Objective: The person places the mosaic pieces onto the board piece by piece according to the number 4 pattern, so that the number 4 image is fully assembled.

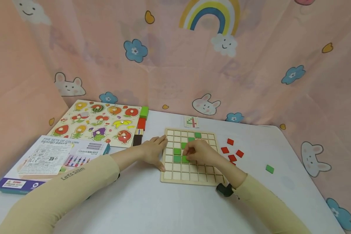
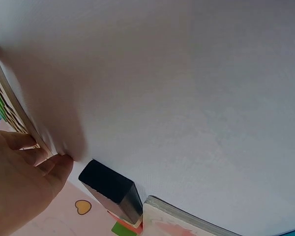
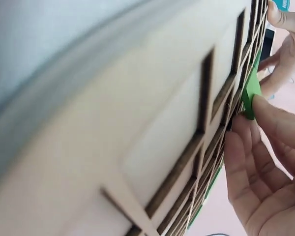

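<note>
A wooden grid board (image 1: pixel 172 175) lies on the white table, with several green square tiles (image 1: pixel 177 151) set in its cells. My right hand (image 1: pixel 203 152) is over the middle of the board and pinches a green tile (image 3: pixel 251 91), which stands tilted against the grid in the right wrist view. Along the board's left edge rests my left hand (image 1: pixel 153 151), fingers and thumb spread and touching the rim. The left wrist view shows the left hand's fingertips (image 2: pixel 64 164) at that edge. My right hand hides part of the cells beneath it.
Several red tiles (image 1: pixel 230 141) are scattered right of the board, and a loose green tile (image 1: pixel 270 169) lies farther right. A small pattern card (image 1: pixel 191 122) sits behind the board. To the left are a fruit puzzle (image 1: pixel 105 118), a beaded-box package (image 1: pixel 54 159) and a black block (image 2: pixel 110 182).
</note>
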`<act>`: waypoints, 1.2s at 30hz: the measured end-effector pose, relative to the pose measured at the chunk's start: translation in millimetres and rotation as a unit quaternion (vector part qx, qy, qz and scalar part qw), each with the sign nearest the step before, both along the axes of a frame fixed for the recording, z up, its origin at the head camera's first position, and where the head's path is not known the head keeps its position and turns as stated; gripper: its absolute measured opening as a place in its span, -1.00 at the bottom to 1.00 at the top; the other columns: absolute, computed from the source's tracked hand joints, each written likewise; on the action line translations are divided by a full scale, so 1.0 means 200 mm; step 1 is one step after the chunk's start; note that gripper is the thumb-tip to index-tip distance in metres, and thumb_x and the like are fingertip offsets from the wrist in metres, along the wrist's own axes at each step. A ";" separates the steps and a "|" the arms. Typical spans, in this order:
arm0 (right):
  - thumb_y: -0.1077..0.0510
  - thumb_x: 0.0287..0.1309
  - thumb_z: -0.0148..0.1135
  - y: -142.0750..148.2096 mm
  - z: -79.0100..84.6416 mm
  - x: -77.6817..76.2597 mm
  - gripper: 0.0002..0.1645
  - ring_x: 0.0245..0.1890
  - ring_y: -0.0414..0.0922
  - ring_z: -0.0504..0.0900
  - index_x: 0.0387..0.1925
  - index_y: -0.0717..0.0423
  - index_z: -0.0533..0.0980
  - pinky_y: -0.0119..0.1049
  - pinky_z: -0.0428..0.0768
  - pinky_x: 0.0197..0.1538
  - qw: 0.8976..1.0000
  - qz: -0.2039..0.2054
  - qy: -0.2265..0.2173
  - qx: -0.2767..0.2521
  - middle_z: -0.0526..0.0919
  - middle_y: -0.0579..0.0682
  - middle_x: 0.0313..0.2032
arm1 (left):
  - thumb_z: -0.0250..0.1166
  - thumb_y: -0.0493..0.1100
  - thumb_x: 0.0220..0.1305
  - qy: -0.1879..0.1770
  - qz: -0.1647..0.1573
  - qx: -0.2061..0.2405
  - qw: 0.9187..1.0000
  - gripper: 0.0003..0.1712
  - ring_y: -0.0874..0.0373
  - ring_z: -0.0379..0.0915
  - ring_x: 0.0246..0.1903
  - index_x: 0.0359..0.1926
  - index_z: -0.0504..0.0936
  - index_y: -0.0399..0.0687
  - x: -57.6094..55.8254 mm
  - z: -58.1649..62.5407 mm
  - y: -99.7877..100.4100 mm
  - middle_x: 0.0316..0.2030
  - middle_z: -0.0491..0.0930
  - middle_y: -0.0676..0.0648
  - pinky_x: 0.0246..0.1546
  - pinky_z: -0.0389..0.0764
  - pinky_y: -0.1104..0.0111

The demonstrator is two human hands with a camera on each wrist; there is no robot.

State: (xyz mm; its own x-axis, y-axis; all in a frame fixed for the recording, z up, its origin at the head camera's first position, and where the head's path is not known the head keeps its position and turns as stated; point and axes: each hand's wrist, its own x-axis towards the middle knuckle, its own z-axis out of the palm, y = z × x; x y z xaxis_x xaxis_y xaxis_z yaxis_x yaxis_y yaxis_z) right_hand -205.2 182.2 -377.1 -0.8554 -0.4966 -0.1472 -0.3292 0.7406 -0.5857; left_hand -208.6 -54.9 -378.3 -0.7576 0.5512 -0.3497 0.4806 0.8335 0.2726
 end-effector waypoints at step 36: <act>0.22 0.27 0.20 1.48 0.05 0.02 -0.59 -0.27 -0.46 0.54 0.14 0.24 0.53 -0.48 0.62 -0.23 0.985 -0.168 0.013 0.035 0.66 0.16 -0.08 | 0.46 0.34 -0.03 0.000 -0.002 0.002 1.000 0.39 -0.27 -0.21 0.56 0.56 -0.11 -0.22 0.01 0.01 0.00 0.59 -0.24 -0.23 0.46 0.15 -0.18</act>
